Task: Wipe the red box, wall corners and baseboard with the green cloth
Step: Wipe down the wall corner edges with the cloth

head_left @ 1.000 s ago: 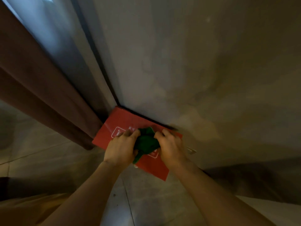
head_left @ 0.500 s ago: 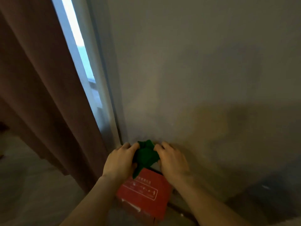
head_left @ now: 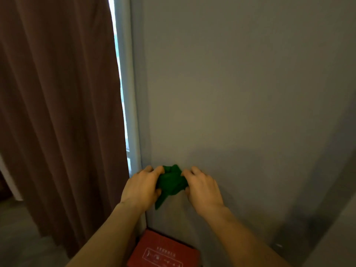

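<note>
Left arm: bare forearm rising from the lower left, wrist straight.
Left hand: back to the camera, fingers curled, pinching the green cloth at its left side.
Right arm: bare forearm coming in from the lower right.
Right hand: knuckles up, fingers curled onto the cloth's right edge (fingertips mostly hidden).
Hands together: level, close, cloth bunched between them.

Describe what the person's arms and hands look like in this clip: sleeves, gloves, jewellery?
Both forearms are bare up to the frame edge, with no sleeve showing. The left hand and right hand wear no gloves. No ring, watch or bracelet shows on the visible sides; the image is too soft to rule out small marks.
</note>
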